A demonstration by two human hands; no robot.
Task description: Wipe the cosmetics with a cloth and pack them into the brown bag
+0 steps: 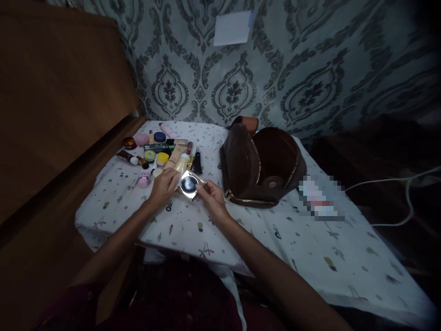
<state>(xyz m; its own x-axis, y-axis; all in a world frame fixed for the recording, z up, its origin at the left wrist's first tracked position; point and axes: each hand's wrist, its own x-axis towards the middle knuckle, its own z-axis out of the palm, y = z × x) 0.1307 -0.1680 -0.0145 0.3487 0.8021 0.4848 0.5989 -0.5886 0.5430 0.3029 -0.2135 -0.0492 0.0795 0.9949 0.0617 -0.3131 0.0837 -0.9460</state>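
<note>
Our left grip [164, 186] and right grip [212, 200] pinch a square, gold-edged compact [189, 185] above the table [237, 243]; cosmetics [162, 159] lie towards its ten o'clock, our open brown handbag [237, 158] towards three.

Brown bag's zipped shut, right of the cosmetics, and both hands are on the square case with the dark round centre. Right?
Not quite: the head view shows the brown bag gaping open, not zipped shut. It does sit right of the cosmetics, and the left hand and right hand are both on the square case.
</note>
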